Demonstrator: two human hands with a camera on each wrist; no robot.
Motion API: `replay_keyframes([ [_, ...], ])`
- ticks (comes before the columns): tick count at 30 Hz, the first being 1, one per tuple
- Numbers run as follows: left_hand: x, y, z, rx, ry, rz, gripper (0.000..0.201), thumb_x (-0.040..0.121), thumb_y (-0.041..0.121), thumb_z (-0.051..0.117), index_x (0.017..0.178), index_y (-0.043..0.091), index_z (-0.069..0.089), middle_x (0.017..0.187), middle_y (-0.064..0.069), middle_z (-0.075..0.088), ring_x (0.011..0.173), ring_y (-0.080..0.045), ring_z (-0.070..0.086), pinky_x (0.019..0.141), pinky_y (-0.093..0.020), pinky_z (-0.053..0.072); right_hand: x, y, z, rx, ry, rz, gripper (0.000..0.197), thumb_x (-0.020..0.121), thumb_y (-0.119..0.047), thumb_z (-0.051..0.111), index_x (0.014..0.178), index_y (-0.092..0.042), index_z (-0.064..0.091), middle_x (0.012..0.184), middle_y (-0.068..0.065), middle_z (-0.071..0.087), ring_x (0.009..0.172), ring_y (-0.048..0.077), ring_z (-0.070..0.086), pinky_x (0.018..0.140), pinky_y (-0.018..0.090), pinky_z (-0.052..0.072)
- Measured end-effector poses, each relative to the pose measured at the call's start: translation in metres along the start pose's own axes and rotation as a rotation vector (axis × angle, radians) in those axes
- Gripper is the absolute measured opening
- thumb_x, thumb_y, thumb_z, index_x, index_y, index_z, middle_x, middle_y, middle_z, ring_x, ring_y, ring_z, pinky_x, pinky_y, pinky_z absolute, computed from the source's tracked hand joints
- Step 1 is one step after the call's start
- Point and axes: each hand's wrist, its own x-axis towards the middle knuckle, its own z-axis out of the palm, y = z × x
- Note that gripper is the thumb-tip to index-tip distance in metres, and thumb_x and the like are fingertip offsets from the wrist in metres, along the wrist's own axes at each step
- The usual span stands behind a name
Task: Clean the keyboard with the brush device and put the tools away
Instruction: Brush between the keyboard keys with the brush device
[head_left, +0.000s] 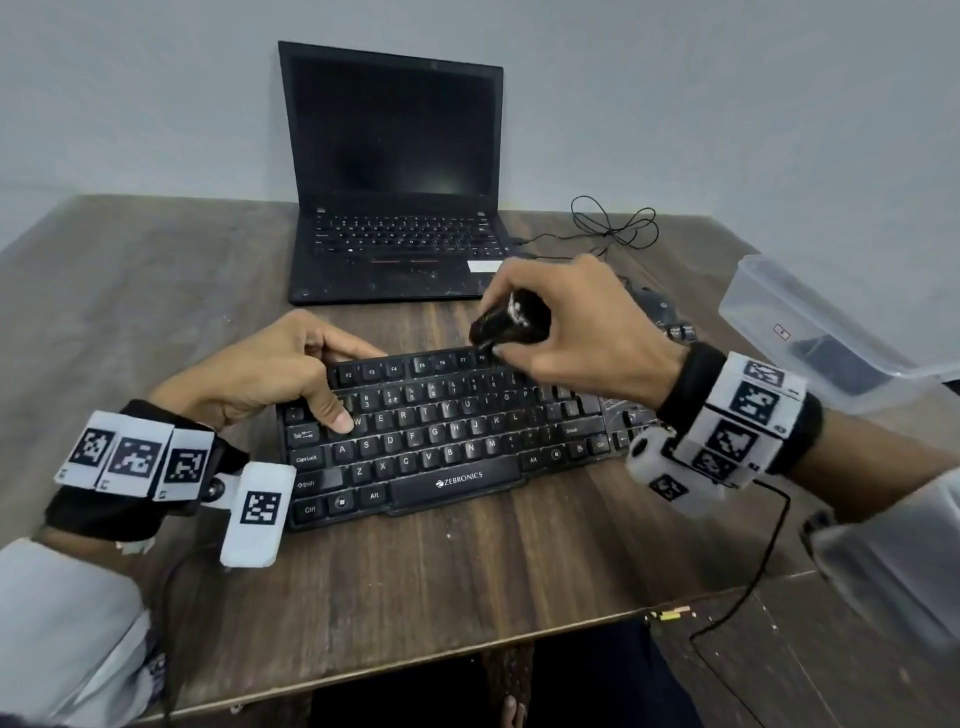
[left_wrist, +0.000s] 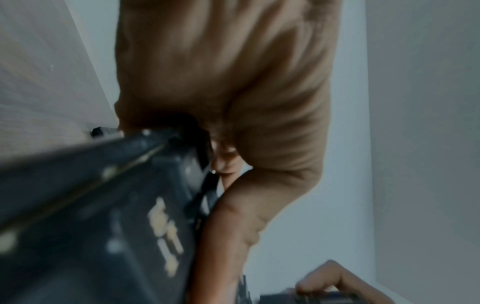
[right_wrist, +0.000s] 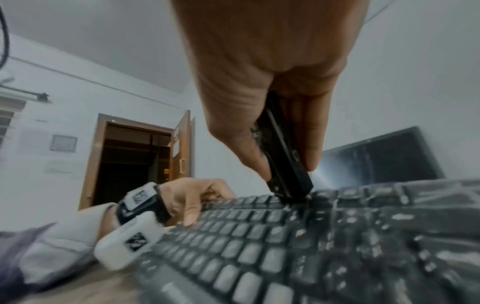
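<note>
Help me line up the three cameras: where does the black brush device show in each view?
Head: brush device centre-right, gripped by the right hand over the function row.
Left wrist: not identifiable.
Right wrist: centre, tip on the keys.
Shared landmark: keyboard.

My right hand (head_left: 582, 332) is covering most of the brush device (head_left: 511, 323); my wrist is blocking the keyboard's (head_left: 441, 441) right end; the left wrist view is blurring badly.
</note>
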Motion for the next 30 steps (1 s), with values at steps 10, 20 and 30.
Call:
replay_keyframes([
  [10, 0.0, 0.002, 0.002, 0.019, 0.023, 0.005, 0.067, 0.056, -0.031, 0.072, 0.106, 0.012, 0.08, 0.095, -0.021, 0.078, 0.085, -0.034, 0.077, 0.068, -0.033, 0.063, -0.009, 0.007, -0.005, -0.001, -0.005, -0.017, 0.03, 0.081, -0.013, 0.084, 0.107, -0.019, 0.072, 0.095, -0.011, 0.078, 0.084, 0.0, 0.073, 0.08, 0.023, 0.062],
  [20, -0.002, 0.005, 0.002, 0.036, 0.04, -0.019, 0.068, 0.057, -0.032, 0.071, 0.114, 0.006, 0.076, 0.095, -0.02, 0.078, 0.083, -0.031, 0.077, 0.067, -0.029, 0.062, -0.026, 0.016, -0.009, -0.069, -0.036, -0.005, 0.031, 0.081, -0.015, 0.085, 0.109, -0.02, 0.071, 0.085, -0.012, 0.075, 0.071, 0.0, 0.069, 0.07, 0.009, 0.052],
  [30, -0.002, 0.003, -0.001, 0.055, 0.045, -0.017, 0.072, 0.051, -0.026, 0.078, 0.116, 0.006, 0.075, 0.096, -0.02, 0.078, 0.088, -0.036, 0.077, 0.073, -0.035, 0.064, -0.032, 0.015, -0.01, -0.055, -0.052, -0.005, 0.03, 0.082, -0.016, 0.085, 0.109, -0.019, 0.071, 0.092, -0.01, 0.078, 0.079, 0.001, 0.072, 0.075, 0.015, 0.059],
])
